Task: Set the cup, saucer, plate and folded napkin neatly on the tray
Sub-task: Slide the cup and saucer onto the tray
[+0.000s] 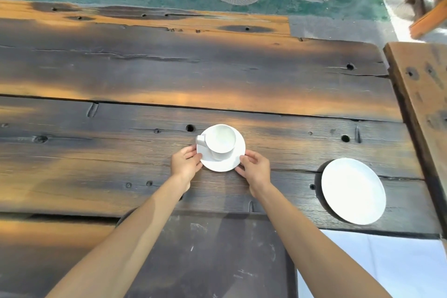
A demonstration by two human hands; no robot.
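Head view:
Landmark: saucer (221, 159), on the wooden table (217, 75).
Cup (220, 139): upright on the saucer, handle toward its left rim.
Left hand (185, 162): fingers pinched on the saucer's left rim.
Right hand (254, 167): fingers pinched on its right rim; both hands equally near.
Plate (353, 190): well apart, right of and nearer than the saucer.
Tray (212, 256): apparently the dark panel nearer than the saucer, between the forearms.
Napkin: not visible.
Coming move: judged a level two-handed draw toward the person.
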